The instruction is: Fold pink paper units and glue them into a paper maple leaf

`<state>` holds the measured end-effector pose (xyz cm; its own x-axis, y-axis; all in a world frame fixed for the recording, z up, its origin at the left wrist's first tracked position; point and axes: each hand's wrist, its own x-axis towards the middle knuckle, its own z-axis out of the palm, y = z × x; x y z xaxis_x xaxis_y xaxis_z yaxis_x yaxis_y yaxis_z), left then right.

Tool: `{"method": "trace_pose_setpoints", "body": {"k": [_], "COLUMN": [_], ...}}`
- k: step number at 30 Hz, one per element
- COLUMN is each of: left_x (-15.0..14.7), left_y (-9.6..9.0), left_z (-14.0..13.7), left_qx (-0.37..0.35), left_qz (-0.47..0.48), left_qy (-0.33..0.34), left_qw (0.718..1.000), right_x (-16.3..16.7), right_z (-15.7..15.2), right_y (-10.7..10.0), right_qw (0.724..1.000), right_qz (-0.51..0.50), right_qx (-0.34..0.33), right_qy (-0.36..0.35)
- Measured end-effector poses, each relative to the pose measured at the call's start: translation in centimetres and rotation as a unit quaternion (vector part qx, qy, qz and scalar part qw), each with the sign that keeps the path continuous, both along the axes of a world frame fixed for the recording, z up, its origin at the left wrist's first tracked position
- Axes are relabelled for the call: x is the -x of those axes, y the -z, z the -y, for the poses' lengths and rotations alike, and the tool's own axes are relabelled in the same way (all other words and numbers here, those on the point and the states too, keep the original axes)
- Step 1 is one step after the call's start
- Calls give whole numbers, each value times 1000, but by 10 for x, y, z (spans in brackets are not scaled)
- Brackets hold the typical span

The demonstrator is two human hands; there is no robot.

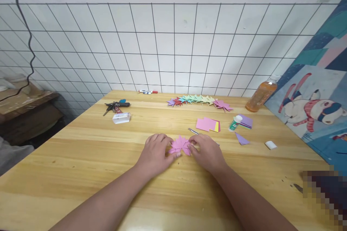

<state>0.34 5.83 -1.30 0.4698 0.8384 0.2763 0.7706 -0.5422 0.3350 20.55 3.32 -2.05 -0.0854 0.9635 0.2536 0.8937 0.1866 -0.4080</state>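
A pink folded-paper piece with pointed, leaf-like tips [180, 143] lies on the wooden table between my hands. My left hand [156, 151] pinches its left side, thumb at the lower edge and fingers curled above. On the opposite side, my right hand [207, 151] grips the right edge between thumb and fingers. A craft knife [193, 131] lies just beyond my right hand, partly hidden by it. Behind it are loose pink paper squares [202, 124] with a yellow and a dark red sheet showing at their right.
Along the back sits a row of colourful folded-paper stars [199, 99]. To the right stand a glue stick [234, 123], purple paper squares [246, 121], a purple triangle [241, 139], a white eraser [270, 145] and a drink bottle [261, 95]. Keys [117, 106], a small box [121, 118] and a marker [148, 91] lie left.
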Motion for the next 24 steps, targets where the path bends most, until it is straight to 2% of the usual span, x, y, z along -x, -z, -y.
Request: {"method": "trace_pose_setpoints", "body": {"k": [2,5,8,11,16,21,24], "left_x": [0,0,0,-2,-1,2,2], "left_y": [2,2,-2,-6,-5,-3,-1], "left_z": [-2,-6,-5,0,3,2,1], "left_qx": [18,29,18,9,21,27,21], "left_qz": [-3,8,31,33,15,4,-11], "left_qy": [-22,-30,9,53,59,69,73], "left_qw": [1000,999,999,998,998,997,997], "right_x": [-6,-12,-11,-11,-28,-40,-37], "right_z": [-4,-8,-8,-8,-10,-7,-6], "right_y": [2,6,7,6,4,5,5], "right_qw": [1000,999,998,997,999,994,988], "right_qz": [24,39,12,-38,-39,50,98], "right_qx": [-5,22,52,48,17,50,57], "right_qy": [15,21,-14,-53,13,-89,-104]}}
